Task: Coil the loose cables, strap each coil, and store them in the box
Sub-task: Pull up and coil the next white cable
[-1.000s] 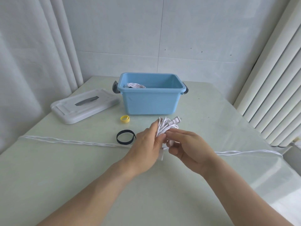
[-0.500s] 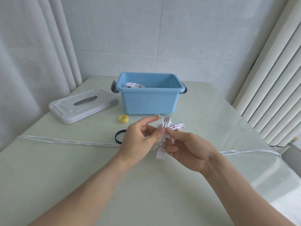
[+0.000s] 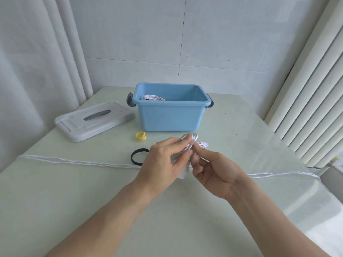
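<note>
A small white cable coil [image 3: 193,143] is held above the table between both hands. My left hand [image 3: 163,162] grips the coil and a white strap end [image 3: 182,174] that hangs below it. My right hand [image 3: 213,169] pinches the coil from the right side. A long loose white cable [image 3: 74,161] lies across the table from left to right, passing behind my hands. The blue box [image 3: 170,115] stands beyond, with another white coil [image 3: 153,98] inside at its left. A black strap loop [image 3: 138,156] and a yellow strap roll [image 3: 141,136] lie in front of the box.
The box's white lid [image 3: 94,120] lies to the left of the box. Curtains hang at the left, a ribbed white radiator [image 3: 311,108] stands at the right. The table's right edge drops off near the cable's far end [image 3: 313,175].
My left hand's fingers have closed over the coil and strap, and the coil has shifted slightly toward the right hand. The rest of the table is unchanged.
</note>
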